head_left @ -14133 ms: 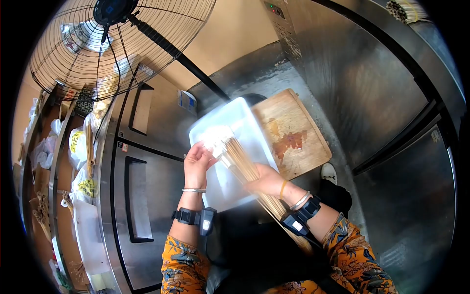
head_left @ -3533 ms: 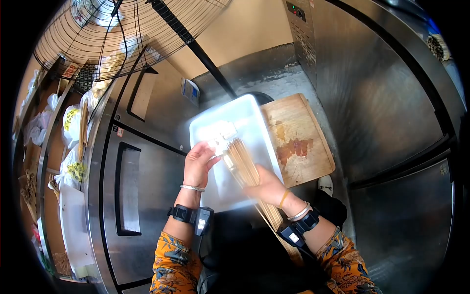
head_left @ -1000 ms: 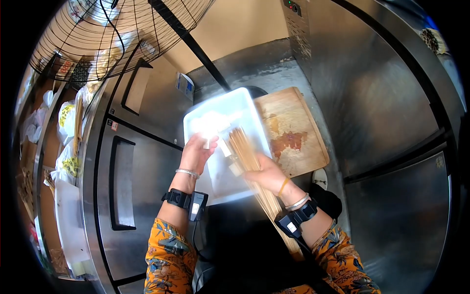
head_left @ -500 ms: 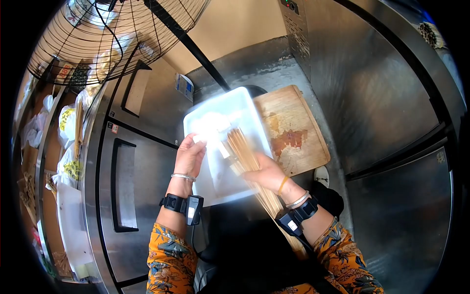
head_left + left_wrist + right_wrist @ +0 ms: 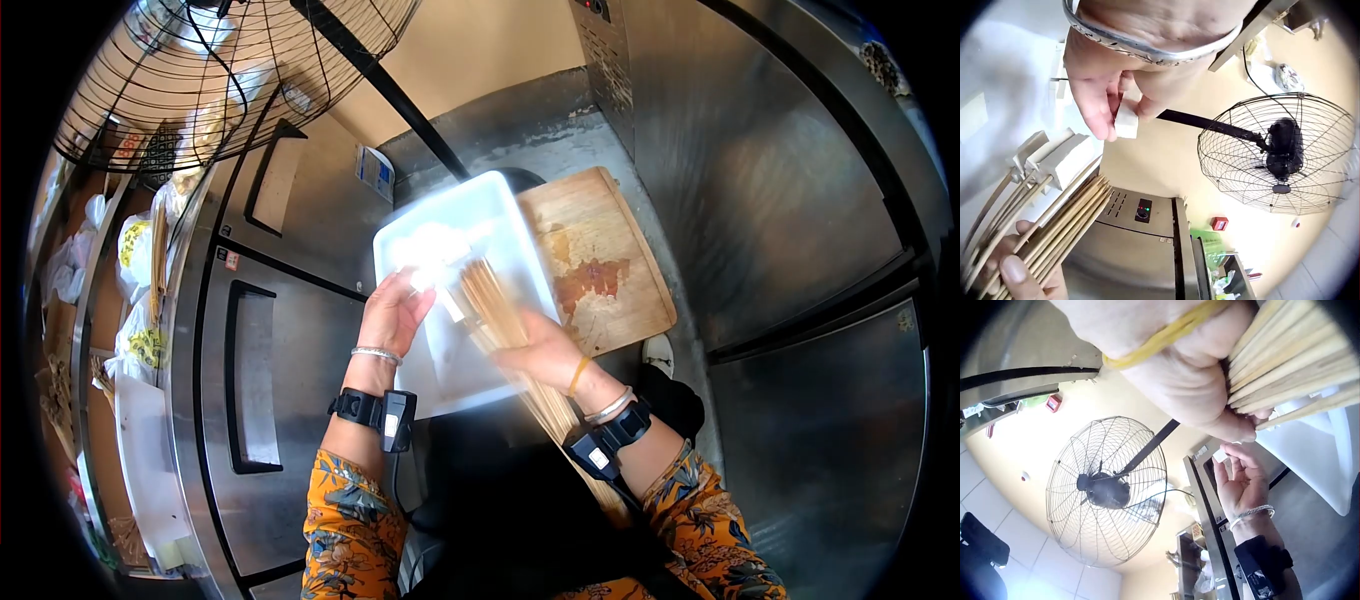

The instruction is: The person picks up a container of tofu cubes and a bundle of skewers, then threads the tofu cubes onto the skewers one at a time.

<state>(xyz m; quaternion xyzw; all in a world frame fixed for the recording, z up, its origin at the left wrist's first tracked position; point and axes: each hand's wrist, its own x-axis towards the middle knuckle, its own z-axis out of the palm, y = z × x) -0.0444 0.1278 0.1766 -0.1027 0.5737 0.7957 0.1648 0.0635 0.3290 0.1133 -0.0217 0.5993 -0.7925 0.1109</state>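
Note:
My left hand point(image 5: 393, 315) is over a white plastic tub point(image 5: 440, 385). Between its thumb and fingers it pinches a small white block point(image 5: 1127, 120), which looks like tofu. A thick bundle of bamboo skewers point(image 5: 490, 300) lies in the grip of my right hand point(image 5: 545, 352), running down towards my lap. Several white blocks point(image 5: 1069, 159) are stuck on skewer tips beside the bundle, to the left of the bare tips. More white pieces point(image 5: 430, 250) lie in the tub, washed out by glare in the head view.
A stained wooden cutting board point(image 5: 600, 225) lies right of the tub. A standing fan point(image 5: 250, 80) rises behind. Steel cabinets point(image 5: 760, 180) flank both sides, and shelves at the left hold plastic bags point(image 5: 135, 250) and a white bin point(image 5: 145, 450).
Over the last second my left hand has shifted slightly left, then back towards the tub's pieces. My right hand keeps holding the skewers in nearly the same place.

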